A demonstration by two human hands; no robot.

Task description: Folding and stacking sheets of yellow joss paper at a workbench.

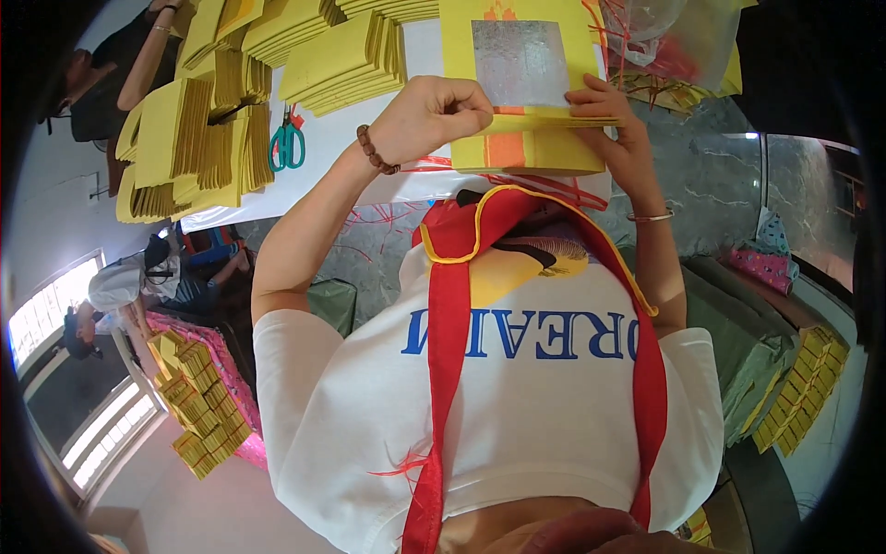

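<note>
A stack of yellow joss paper (544,152) with an orange-red band lies at the table's near edge, and its top face carries a silver foil square (520,63). A thin fold of this paper stands out along the near side. My left hand (429,120), with a brown bead bracelet on the wrist, is closed in a pinch at the fold's left end; its fingertips partly hide the paper there. My right hand (620,138) grips the right end, fingers above and thumb below. Red strings (577,192) lie under and beside the stack.
Folded yellow paper stacks (346,65) cover the table's left and far side. Teal-handled scissors (287,148) lie left of my left forearm. At the far right is a clear plastic bag (678,42). Another person's arm (146,65) is at upper left. Tied yellow bundles (198,388) sit at lower left.
</note>
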